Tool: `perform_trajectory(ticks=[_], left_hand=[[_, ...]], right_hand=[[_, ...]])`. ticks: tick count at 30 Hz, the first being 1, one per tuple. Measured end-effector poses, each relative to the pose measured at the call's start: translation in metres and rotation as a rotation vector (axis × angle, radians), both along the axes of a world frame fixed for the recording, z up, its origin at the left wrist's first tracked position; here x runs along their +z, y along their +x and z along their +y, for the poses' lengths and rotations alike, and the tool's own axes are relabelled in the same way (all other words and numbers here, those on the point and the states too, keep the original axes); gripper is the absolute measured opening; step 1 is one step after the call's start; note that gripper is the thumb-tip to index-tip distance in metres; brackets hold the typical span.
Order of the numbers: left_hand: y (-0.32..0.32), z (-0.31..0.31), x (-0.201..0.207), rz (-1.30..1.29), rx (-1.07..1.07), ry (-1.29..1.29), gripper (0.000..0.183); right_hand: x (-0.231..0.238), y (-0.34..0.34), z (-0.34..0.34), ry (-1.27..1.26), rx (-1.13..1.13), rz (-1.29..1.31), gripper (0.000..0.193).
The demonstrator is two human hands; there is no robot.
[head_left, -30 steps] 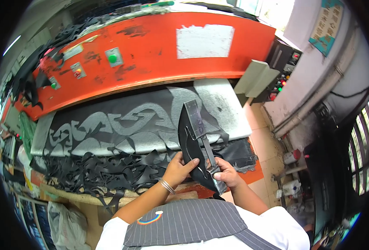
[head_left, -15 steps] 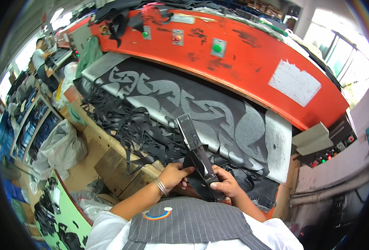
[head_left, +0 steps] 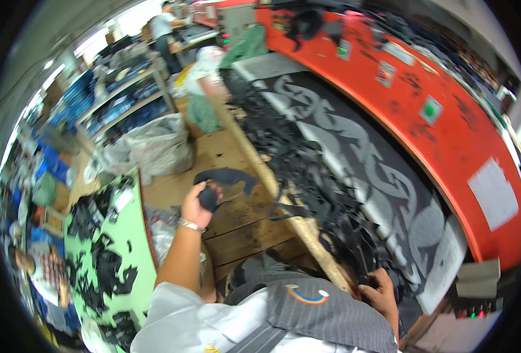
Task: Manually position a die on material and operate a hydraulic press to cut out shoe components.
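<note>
My left hand (head_left: pixel 199 206), with bracelets at the wrist, is raised over the wooden floor left of the bench. Its fingers are closed round a dark grey cut piece of sheet material (head_left: pixel 228 175), whose curved end sticks out to the right. My right hand (head_left: pixel 383 291) is low at the bench's near end, fingers curled on a long black cutting die (head_left: pixel 363 259). Blur and the dark strips around it partly hide the die. Black offcut strips (head_left: pixel 295 153) lie heaped along the bench, beside the pale cutting board (head_left: pixel 454 238) with its dark cut sheet (head_left: pixel 384 138).
An orange press beam (head_left: pixel 413 76) with green buttons spans the right. On the left stand a light green table (head_left: pixel 125 235) with black pieces, a whitish sack (head_left: pixel 160 147) and a shelf rack (head_left: pixel 125 94). One person (head_left: pixel 163 29) is at the back, another (head_left: pixel 48 273) at the far left.
The view has swung left. My left hand has come away from the die and moved left, carrying the dark grey piece. My right hand stays at the bench with the die.
</note>
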State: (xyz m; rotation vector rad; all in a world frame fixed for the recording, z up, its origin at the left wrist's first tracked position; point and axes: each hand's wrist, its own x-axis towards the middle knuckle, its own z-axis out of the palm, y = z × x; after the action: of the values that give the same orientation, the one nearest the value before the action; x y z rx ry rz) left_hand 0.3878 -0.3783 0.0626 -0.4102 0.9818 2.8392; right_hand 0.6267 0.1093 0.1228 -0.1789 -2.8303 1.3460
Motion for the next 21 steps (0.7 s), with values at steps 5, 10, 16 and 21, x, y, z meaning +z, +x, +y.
perform_trajectory(ticks=[5,10,16,21], left_hand=[[0.036,-0.022,-0.054,-0.211,0.313,0.045,0.017],[0.081,-0.061,-0.099,-0.338,0.608,0.103,0.013],[0.204,-0.204,-0.085,-0.337,1.174,-0.039,0.017],[0.136,-0.230,-0.049,-0.465,1.117,-0.552,0.028]], right_hand=[[0.012,0.008,-0.014,0.286,-0.024,-0.048,0.049],[-0.093,-0.023,-0.067,0.559,0.221,0.160,0.060],[-0.189,-0.054,-0.348,1.155,0.883,0.623,0.061],[-0.097,-0.107,-0.712,1.631,1.360,0.974,0.063]])
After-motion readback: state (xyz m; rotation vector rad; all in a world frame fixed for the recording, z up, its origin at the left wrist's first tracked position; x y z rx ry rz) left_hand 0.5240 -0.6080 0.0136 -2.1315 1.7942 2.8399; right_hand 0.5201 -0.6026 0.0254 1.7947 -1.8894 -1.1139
